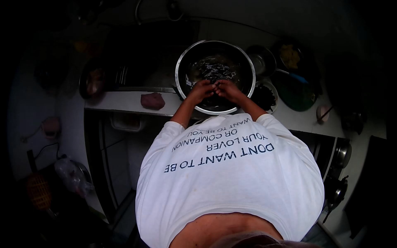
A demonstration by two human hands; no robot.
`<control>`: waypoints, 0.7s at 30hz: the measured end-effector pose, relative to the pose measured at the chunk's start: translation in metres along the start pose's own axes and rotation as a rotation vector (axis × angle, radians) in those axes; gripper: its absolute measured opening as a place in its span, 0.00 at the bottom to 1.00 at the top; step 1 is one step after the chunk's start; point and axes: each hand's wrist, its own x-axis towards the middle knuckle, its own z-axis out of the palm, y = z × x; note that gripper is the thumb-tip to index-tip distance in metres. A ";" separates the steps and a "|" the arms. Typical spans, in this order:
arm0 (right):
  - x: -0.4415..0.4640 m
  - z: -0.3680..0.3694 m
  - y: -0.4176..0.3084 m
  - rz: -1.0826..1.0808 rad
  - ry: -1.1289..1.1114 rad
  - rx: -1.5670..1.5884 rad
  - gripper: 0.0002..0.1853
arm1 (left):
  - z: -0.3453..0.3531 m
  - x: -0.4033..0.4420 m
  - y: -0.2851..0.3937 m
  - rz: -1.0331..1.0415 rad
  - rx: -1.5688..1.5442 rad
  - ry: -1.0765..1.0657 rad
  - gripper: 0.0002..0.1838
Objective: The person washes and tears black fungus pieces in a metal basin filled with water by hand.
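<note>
A wide metal bowl [178,76] stands on the counter in front of me. It holds liquid [217,68] with bright ripples, and dark contents whose kind I cannot make out. My left hand [202,90] and my right hand [228,90] are close together over the near half of the bowl, fingers curled inward and fingertips almost meeting. Whatever is between the fingers, if anything, is too small and dark to see. Just right of the bowl is a smaller pale-rimmed bowl [264,98] with dark pieces in it.
A folded pinkish cloth [152,101] lies on the counter's left part. At the right are a metal pan [261,61], a blue handle [298,77], a green round board or plate [295,99] and yellow pieces [289,56]. An orange basket [38,191] is low at the left.
</note>
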 end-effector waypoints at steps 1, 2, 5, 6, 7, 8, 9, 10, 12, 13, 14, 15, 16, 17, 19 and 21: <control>0.000 0.000 0.000 0.006 0.002 -0.004 0.10 | 0.000 0.000 -0.001 0.010 0.043 -0.012 0.16; -0.001 0.001 -0.001 0.012 0.003 -0.009 0.11 | -0.001 0.001 -0.003 0.022 0.050 0.003 0.16; -0.001 0.003 -0.001 0.022 0.011 -0.013 0.13 | 0.000 0.000 -0.006 0.056 0.068 0.063 0.16; -0.001 0.005 -0.001 0.024 0.015 -0.013 0.13 | 0.003 -0.003 -0.004 0.065 0.072 0.091 0.16; -0.002 0.006 -0.001 0.019 0.017 -0.028 0.12 | 0.005 -0.005 -0.003 0.073 0.076 0.117 0.16; -0.003 0.008 -0.001 0.014 0.020 -0.043 0.12 | 0.004 -0.005 -0.003 0.070 0.089 0.117 0.16; -0.004 0.010 -0.001 0.008 0.023 -0.059 0.11 | 0.002 -0.003 -0.004 0.067 0.103 0.116 0.16; -0.003 0.009 0.001 -0.010 0.026 -0.049 0.11 | 0.000 -0.001 -0.004 0.065 0.117 0.115 0.17; 0.000 0.006 0.006 -0.049 0.034 -0.029 0.11 | -0.001 0.002 -0.008 0.082 0.136 0.187 0.16; 0.002 0.003 0.007 -0.049 0.063 -0.096 0.11 | -0.003 0.005 -0.010 0.091 0.146 0.223 0.16; 0.003 -0.001 0.007 -0.049 0.093 -0.163 0.10 | -0.005 0.006 -0.012 0.097 0.163 0.235 0.16; 0.002 0.000 0.004 -0.050 0.121 -0.230 0.11 | -0.007 0.008 -0.013 0.104 0.181 0.247 0.15; 0.000 -0.001 0.001 -0.032 0.175 -0.332 0.10 | -0.008 0.009 -0.014 0.110 0.199 0.259 0.15; -0.003 -0.001 -0.002 -0.013 0.228 -0.434 0.09 | -0.010 0.010 -0.015 0.104 0.207 0.253 0.16; -0.003 -0.008 -0.002 -0.025 0.320 -0.543 0.09 | -0.013 0.015 -0.017 0.091 0.221 0.239 0.16; 0.014 -0.033 0.016 -0.086 0.395 -0.556 0.10 | -0.019 0.023 -0.025 0.089 0.291 0.311 0.14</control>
